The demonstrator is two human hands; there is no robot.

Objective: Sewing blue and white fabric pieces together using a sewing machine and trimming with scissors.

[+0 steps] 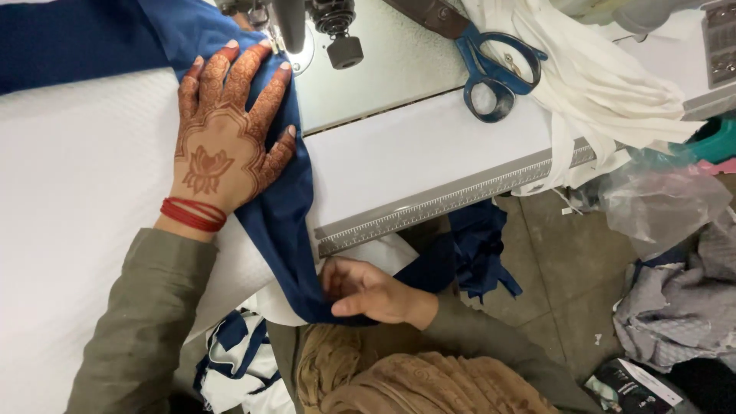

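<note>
On the white tabletop [429, 153], the left hand [226, 134] is pressing flat, fingers spread, on the soft navy blue cloth [280, 222]; the right hand [372, 291] is pinching its near hanging fold. Limp, light, likely slippery; the folded edge looks best for gripping.

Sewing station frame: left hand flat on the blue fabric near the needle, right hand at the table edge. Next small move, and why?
Probably feed the blue fabric a little toward the presser foot. The left hand lies flat on it just short of the foot; the right hand pinches the trailing strip below the table edge, keeping it taut enough to advance.
</note>
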